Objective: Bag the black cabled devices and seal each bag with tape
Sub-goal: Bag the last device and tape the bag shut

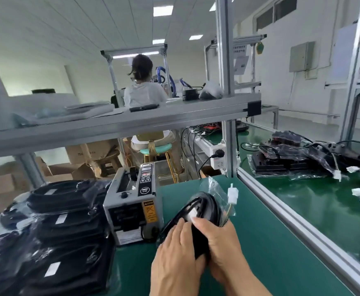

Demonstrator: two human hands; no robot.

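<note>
Nearest of all, low at six o'clock, the left hand [174, 248] and right hand [220, 242] are pressed close together. Both are clamped on one black cabled device [202, 202] inside a crinkled clear plastic bag [214, 189], held just over the bench. The right thumb presses a small white strip [190, 214] on the bag. A white plastic connector [232, 192] on thin wires sticks up at one o'clock from the hands.

At ten o'clock from them stands a grey box-shaped tape dispenser [132, 210]. It has a yellow warning label [150, 210] and a round black-and-white sticker [144, 190], and from here the print on both is too blurred to read. At nine o'clock sits a stack of bagged black devices [63, 231], at least four of them, and three show a white tape strip.

A green mat [271, 242] edged in aluminium rail covers the bench. At two o'clock, on a second green bench [303, 199], lies a loose pile of black devices [292, 154] with white plugs. A white wall socket block [217, 157] holds one black plug. An aluminium shelf [132, 122] crosses overhead. Beyond it a person in a white top [142, 92] sits, back turned, on a teal stool with gold legs [156, 149]. Brown cardboard boxes [85, 152] sit on the floor, and four ceiling light panels [163, 10] glow at twelve o'clock.
</note>
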